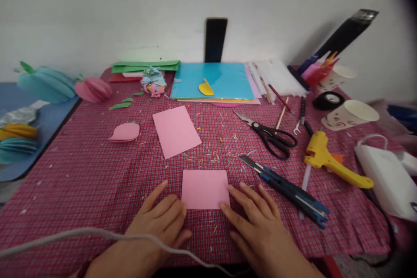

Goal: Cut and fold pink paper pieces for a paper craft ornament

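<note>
A pink paper rectangle (205,189) lies flat on the checked tablecloth between both hands. My left hand (161,217) touches its lower left corner, fingers loosely spread. At the right edge, the fingertips of my right hand (256,217) rest on the paper, with the fingers apart. Beyond it lies a larger pink sheet (177,131), turned at a slant. To the left sits a small stack of pink leaf-shaped cutouts (126,132). A white cable passes in front of my left wrist.
Black-handled scissors (272,134), a blue utility knife (286,191) and a yellow glue gun (332,160) lie on the right. Paper cups (350,115) stand behind them. Coloured sheets (224,80) are stacked at the back, below a phone (215,40). Folded paper fruits (93,89) sit on the left.
</note>
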`<action>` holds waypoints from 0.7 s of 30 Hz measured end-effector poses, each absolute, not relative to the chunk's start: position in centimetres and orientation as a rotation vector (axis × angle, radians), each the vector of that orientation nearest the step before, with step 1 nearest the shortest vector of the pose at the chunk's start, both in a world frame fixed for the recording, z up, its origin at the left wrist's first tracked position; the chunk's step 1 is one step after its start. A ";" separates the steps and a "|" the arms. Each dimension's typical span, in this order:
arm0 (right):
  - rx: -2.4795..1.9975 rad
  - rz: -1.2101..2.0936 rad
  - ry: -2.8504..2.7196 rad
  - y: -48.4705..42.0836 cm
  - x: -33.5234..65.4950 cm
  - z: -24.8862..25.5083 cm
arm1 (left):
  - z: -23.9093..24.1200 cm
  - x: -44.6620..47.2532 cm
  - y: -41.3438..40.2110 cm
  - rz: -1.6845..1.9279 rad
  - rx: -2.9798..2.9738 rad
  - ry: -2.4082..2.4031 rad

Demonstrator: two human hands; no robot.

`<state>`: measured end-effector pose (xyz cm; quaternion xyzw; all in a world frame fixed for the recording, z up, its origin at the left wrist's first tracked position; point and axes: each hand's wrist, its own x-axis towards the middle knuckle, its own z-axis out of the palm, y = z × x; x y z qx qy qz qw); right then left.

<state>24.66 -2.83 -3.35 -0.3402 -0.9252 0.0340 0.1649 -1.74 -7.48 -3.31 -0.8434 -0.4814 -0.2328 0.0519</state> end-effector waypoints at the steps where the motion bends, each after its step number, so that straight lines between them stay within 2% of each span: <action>1: -0.957 0.080 -2.654 -2.7 25.0 -3.4 | -3.3 -1.7 -7.5 -0.704 -2.557 -1.465; 12: -0.931 0.054 -2.718 -2.8 26.4 -3.9 | -3.3 -1.6 -7.9 -0.631 -2.543 -1.488; 17: -1.001 0.162 -2.632 -2.9 26.1 -3.8 | -3.7 -2.5 -9.0 -0.731 -2.539 -1.595; 21: -1.076 0.270 -2.581 -3.2 25.9 -3.6 | -1.7 -3.3 -8.8 -0.858 -2.682 -1.713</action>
